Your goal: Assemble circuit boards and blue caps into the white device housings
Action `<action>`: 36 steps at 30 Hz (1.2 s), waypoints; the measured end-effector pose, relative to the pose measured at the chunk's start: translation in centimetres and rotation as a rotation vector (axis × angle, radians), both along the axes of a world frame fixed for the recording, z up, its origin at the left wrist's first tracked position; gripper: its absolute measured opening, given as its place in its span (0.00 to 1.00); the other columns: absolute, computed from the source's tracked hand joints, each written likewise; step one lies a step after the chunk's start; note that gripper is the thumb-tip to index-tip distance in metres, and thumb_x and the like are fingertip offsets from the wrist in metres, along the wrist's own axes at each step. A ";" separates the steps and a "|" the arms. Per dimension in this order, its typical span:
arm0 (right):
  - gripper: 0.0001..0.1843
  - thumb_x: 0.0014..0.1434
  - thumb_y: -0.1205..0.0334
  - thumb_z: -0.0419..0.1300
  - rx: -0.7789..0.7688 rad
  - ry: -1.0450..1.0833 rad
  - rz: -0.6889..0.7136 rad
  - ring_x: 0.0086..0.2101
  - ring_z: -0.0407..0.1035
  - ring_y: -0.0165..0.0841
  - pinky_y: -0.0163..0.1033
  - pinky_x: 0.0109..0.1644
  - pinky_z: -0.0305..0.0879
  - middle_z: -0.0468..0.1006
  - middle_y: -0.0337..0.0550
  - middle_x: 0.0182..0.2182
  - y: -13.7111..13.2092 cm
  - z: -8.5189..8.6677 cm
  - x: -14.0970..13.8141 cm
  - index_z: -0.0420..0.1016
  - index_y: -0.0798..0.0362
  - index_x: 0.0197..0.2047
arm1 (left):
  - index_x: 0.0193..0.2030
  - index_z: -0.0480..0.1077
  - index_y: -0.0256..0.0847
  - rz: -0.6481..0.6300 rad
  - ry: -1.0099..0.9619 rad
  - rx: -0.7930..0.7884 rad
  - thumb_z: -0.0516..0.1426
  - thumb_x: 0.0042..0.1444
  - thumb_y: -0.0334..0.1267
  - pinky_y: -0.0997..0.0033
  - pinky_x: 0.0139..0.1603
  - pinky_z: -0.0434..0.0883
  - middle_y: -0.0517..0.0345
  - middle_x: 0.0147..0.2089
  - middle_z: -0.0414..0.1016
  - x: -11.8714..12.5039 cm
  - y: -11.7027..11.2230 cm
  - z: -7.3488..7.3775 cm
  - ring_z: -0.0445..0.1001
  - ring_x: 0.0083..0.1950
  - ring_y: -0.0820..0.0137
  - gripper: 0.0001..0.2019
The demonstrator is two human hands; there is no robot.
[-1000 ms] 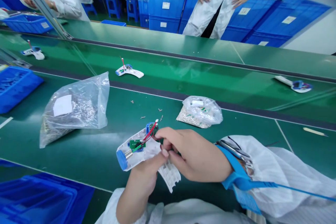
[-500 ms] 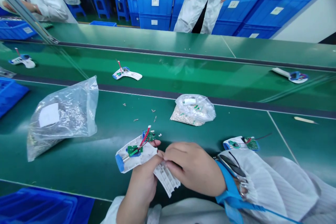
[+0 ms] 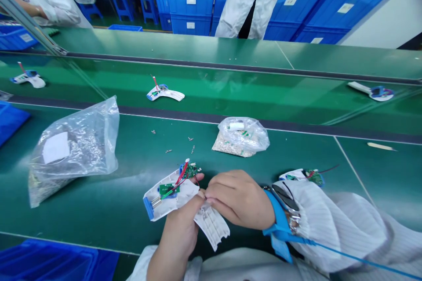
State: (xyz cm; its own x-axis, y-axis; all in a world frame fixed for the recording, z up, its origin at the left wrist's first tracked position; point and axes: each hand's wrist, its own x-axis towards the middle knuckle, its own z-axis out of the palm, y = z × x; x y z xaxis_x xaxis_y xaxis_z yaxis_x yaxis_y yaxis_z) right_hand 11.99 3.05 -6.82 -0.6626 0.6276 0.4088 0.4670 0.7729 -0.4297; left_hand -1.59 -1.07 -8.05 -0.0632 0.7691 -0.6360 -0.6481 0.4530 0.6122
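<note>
A white plastic housing half [image 3: 184,199] with a blue end cap lies in my left hand [image 3: 181,230], whose thumb presses on it from above. Its curved, ribbed handle slants down toward me. Inside sit green circuit boards [image 3: 169,190], with red and dark wires [image 3: 182,172] rising from them. My right hand [image 3: 239,197] is closed, its thumb and fingertips pinched together against the housing's middle by my left thumb. Whatever is between those fingertips is too small and covered to make out. A blue strap [image 3: 278,215] wraps my right wrist.
Small metal parts [image 3: 168,151] lie beyond my hands, between a large plastic bag [image 3: 75,149] and a smaller bag of pale parts [image 3: 235,145]. Another housing [image 3: 292,176] rests by my right sleeve. Similar housings [image 3: 171,94] sit on the green belt. A person [image 3: 249,4] stands opposite.
The housings on the belt have shifted right. My view has turned slightly, and the housing I hold has tilted a little. Both hands keep their grip at the same spot.
</note>
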 end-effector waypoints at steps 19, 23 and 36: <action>0.06 0.55 0.71 0.55 -0.449 0.173 0.106 0.26 0.65 0.25 0.29 0.30 0.60 0.73 0.38 0.24 1.4 1.0 0.5 0.70 0.55 0.28 | 0.29 0.74 0.44 -0.001 0.089 0.063 0.67 0.36 0.32 0.70 0.31 0.69 0.62 0.26 0.75 0.0 0.3 -0.1 0.72 0.27 0.68 0.11; 0.07 0.54 0.73 0.55 -0.528 0.229 0.085 0.29 0.67 0.26 0.30 0.35 0.63 0.72 0.41 0.26 1.6 1.3 0.4 0.71 0.56 0.27 | 0.24 0.74 0.42 -0.029 0.194 0.091 0.67 0.35 0.33 0.69 0.32 0.70 0.57 0.34 0.77 0.0 0.3 -0.4 0.74 0.31 0.66 0.08; 0.06 0.53 0.73 0.57 -0.619 0.154 0.230 0.34 0.64 0.28 0.34 0.39 0.62 0.68 0.42 0.30 2.6 5.8 1.3 0.71 0.57 0.26 | 0.30 0.75 0.37 -0.056 -0.035 0.091 0.64 0.39 0.46 0.71 0.24 0.69 0.59 0.22 0.74 0.1 2.6 3.7 0.73 0.24 0.67 0.15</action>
